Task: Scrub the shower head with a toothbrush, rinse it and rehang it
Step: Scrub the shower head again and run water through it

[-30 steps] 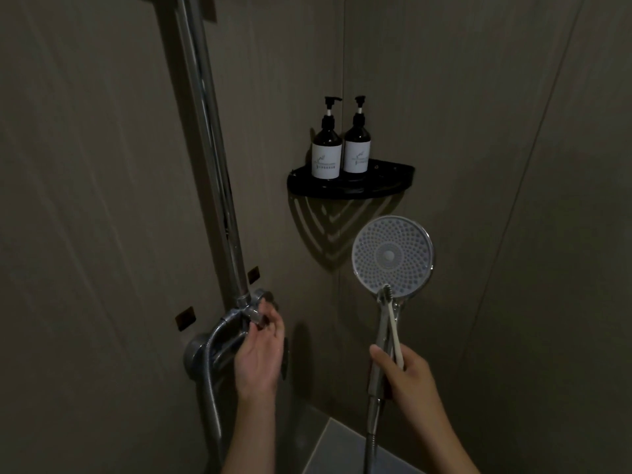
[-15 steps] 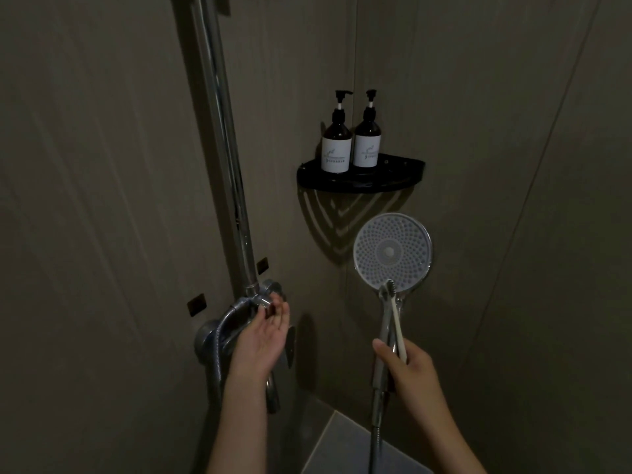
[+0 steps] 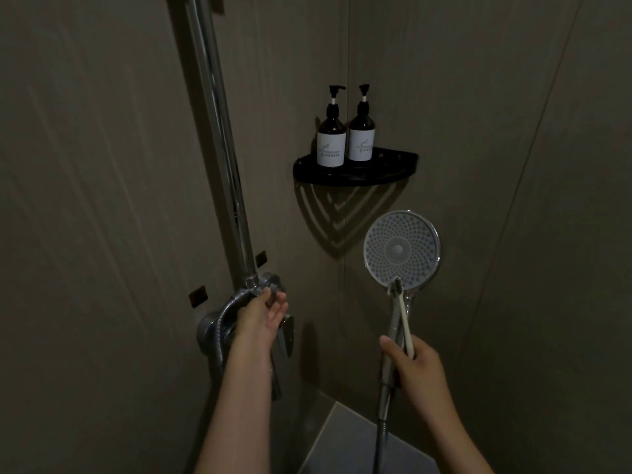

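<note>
1. Your right hand (image 3: 415,367) is curling its fingers round the handle of the shower head (image 3: 402,249) and a white toothbrush (image 3: 403,311), gripping both together.
2. The shower head is standing upright before the wall corner, below the black corner shelf (image 3: 355,177), its nozzle face turning toward you. The toothbrush bristles are lying at its lower rim.
3. Your left hand (image 3: 263,314) is touching the chrome knob (image 3: 273,287) at the foot of the rail (image 3: 219,131), with its fingers loosely spread and gripping nothing.
4. Two pump bottles (image 3: 330,138) are standing side by side on the shelf.
</note>
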A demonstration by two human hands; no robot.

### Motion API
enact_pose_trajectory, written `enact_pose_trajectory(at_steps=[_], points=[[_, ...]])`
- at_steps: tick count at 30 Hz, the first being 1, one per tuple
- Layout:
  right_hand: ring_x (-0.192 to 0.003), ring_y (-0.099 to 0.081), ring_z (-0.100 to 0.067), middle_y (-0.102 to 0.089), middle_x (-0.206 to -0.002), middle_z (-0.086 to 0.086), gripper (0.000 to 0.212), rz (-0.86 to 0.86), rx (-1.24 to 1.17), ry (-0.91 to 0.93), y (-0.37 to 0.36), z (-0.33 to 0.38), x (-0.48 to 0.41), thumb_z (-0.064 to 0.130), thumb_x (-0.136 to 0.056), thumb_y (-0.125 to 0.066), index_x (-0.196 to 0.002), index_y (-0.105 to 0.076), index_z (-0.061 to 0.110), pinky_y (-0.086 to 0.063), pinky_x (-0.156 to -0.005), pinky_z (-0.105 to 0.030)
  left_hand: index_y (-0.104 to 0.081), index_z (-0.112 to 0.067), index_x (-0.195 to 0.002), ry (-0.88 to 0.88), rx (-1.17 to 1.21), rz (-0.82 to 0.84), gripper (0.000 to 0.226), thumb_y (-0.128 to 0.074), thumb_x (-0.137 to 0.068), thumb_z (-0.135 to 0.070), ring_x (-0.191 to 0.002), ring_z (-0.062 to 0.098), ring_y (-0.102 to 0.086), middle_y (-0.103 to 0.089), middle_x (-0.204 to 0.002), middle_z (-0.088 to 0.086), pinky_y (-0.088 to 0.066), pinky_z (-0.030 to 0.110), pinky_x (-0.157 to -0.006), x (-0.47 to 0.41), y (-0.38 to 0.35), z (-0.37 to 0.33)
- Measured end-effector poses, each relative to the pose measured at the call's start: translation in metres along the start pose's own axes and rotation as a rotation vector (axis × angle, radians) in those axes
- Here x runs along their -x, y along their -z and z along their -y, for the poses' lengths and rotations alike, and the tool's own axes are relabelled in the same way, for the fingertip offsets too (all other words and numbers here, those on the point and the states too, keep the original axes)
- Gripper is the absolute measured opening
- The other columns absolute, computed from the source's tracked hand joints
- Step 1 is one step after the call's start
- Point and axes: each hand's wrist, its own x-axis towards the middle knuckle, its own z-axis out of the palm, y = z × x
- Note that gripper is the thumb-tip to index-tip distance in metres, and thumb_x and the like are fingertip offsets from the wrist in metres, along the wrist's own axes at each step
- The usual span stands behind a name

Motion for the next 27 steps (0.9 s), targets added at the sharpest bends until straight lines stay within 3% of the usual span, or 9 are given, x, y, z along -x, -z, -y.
enact_pose_trajectory(at_steps=[3,8,11,14,21,27], points=[[-0.054,-0.045,-0.016,-0.045,-0.054,-0.001,0.027,-0.013,-0.007,-0.008,0.002,-0.002,0.001,0.016,-0.088,-0.063,-0.063,-0.053,0.013,-0.039,-0.057,-0.031,-0.049,0.002,-0.128,0.042,0.012,0.065,0.035,-0.049,-0.096,-0.012,-0.08,0.019,-0.062,-0.063,-0.086,0.012,-0.046,0.034,-0.09,0.004,0.007,-0.002],[-0.056,-0.047,-0.018,-0.049,-0.058,-0.005,0.025,-0.037,0.026,-0.028,0.003,-0.007,0.002,0.019,-0.088,-0.063,-0.066,-0.054,0.011,-0.039,-0.055,-0.029,-0.056,0.002,-0.117,0.2,0.172,0.157,0.032,-0.04,-0.099,-0.02,-0.122,0.025,-0.053,-0.062,-0.122,0.014,-0.04,0.038,-0.1,0.015,0.043,0.008],[-0.06,-0.051,-0.024,-0.053,-0.064,-0.013,0.024,-0.061,0.047,-0.034,0.002,-0.012,0.003,0.019,-0.087,-0.065,-0.068,-0.054,0.009,-0.041,-0.058,-0.033,-0.048,-0.002,-0.131,0.139,0.07,-0.015,0.037,-0.037,-0.099,-0.016,-0.123,0.025,-0.052,-0.059,-0.126,0.014,-0.039,0.035,-0.099,0.016,0.062,0.029],[-0.062,-0.056,-0.024,-0.059,-0.066,-0.013,0.019,-0.09,0.09,-0.052,-0.001,-0.022,0.003,0.018,-0.085,-0.067,-0.071,-0.059,0.009,-0.045,-0.061,-0.036,-0.045,-0.001,-0.135,0.115,-0.202,-0.112,0.039,-0.037,-0.099,-0.015,-0.133,0.027,-0.042,-0.046,-0.142,0.017,-0.031,0.034,-0.11,0.012,0.076,0.049],[-0.05,-0.049,-0.011,-0.052,-0.054,0.002,0.022,-0.183,0.113,-0.075,-0.003,-0.034,0.001,0.018,-0.082,-0.071,-0.065,-0.057,0.017,-0.036,-0.049,-0.024,-0.035,-0.005,-0.142,0.15,-0.358,0.023,0.044,-0.04,-0.099,-0.015,-0.139,0.024,-0.034,-0.037,-0.15,0.015,-0.021,0.034,-0.115,0.003,0.08,0.065],[-0.055,-0.053,-0.011,-0.056,-0.06,0.001,0.015,-0.224,0.133,-0.043,-0.004,-0.035,0.0,0.023,-0.082,-0.072,-0.073,-0.062,0.017,-0.038,-0.049,-0.023,-0.03,0.001,-0.143,0.059,-0.304,0.037,0.044,-0.036,-0.1,-0.006,-0.135,0.029,-0.04,-0.031,-0.151,0.021,-0.029,0.035,-0.113,-0.006,0.085,0.076]])
